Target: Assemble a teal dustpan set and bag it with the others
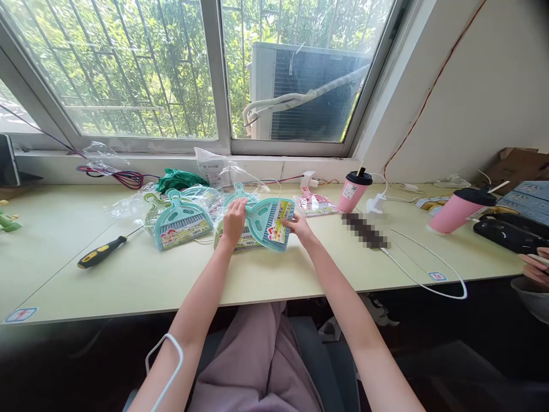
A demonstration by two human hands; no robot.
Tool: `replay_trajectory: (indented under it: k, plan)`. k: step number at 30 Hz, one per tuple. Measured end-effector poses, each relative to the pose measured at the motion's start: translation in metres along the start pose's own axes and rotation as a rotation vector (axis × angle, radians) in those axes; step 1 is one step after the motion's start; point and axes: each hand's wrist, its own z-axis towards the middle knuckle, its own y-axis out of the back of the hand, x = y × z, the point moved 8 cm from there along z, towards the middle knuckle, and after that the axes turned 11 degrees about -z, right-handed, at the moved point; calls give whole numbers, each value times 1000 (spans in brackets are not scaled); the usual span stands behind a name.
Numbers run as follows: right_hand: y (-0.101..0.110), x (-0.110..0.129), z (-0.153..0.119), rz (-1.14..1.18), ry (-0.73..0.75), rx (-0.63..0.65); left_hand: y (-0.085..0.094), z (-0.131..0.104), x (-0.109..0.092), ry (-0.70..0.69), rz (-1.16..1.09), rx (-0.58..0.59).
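Both hands grip a teal dustpan set (270,224) above the desk (266,274), left hand (234,220) fingers on its handle end, right hand (300,228) fingers pinching its labelled edge.

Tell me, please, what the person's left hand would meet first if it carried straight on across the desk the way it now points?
Probably the teal dustpan handle just beyond the left hand, which grips the packaged teal dustpan set. Past that lie clear plastic wrappers and the window ledge, though depth is hard to judge.
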Motion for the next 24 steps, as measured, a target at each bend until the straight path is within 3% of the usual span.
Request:
replay_trajectory:
  k: [3, 8, 11, 14, 16, 19, 21, 24]
  plan:
    - [-7, 0, -2, 67, 43, -40, -9, -3, -15, -118, -52, 119]
    - [2, -9, 0, 322, 90, -224, -25, -10, -48, -260, -146, 266]
    - [4, -12, 1, 402, 91, -247, -18, -7, -51, -98, -108, 106]
    - [3, -8, -1, 432, 130, -227, 3, -8, -31, 233, -117, -189]
    - [2, -4, -3, 439, 157, -213, 6, -7, -18, 370, -263, -234]
    - [0, -2, -4, 425, 166, -204, -17, 2, -12, 431, -669, 12]
    - [1, -1, -4, 419, 162, -216, -34, 3, -20, 432, -892, 208]
    - [9, -1, -5, 441, 166, -280, -52, -4, -38, 434, -1040, 370]
